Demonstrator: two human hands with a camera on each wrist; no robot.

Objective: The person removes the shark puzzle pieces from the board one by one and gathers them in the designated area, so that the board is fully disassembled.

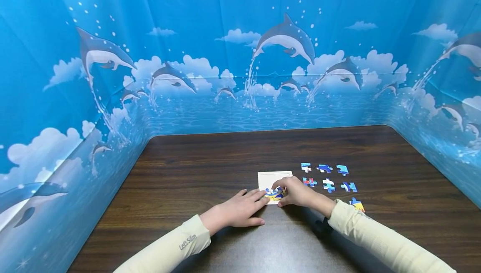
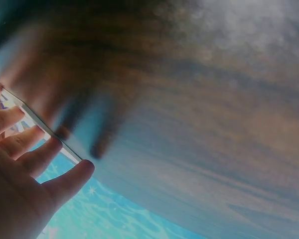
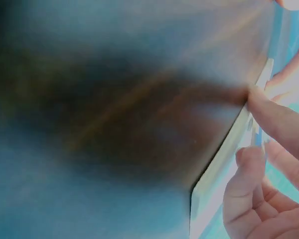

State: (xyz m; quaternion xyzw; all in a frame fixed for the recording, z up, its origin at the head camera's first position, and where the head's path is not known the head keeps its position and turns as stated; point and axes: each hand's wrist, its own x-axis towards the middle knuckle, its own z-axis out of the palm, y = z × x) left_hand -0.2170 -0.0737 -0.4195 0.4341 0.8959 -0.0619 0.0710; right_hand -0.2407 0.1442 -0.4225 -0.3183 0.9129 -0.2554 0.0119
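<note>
A small white puzzle tray (image 1: 264, 178) lies on the table, with blue-and-yellow jigsaw pieces (image 1: 271, 196) along its near side. My left hand (image 1: 242, 209) lies flat at the tray's left, fingers stretched out and fingertips over its edge and the pieces. From the right, my right hand (image 1: 297, 192) reaches over the tray. Its fingers curl around a puzzle piece, mostly hidden beneath them, while the thumb sits low at the near rim. In the right wrist view that thumb (image 3: 269, 110) touches the tray edge (image 3: 214, 177).
Several loose jigsaw pieces lie in rows right of the tray, among them a blue one (image 1: 342, 169), a white-and-blue one (image 1: 328, 185) and a yellow-and-blue one (image 1: 357, 204) near the right sleeve. A dolphin-print curtain (image 1: 225, 110) encloses the dark wooden table (image 1: 180, 164).
</note>
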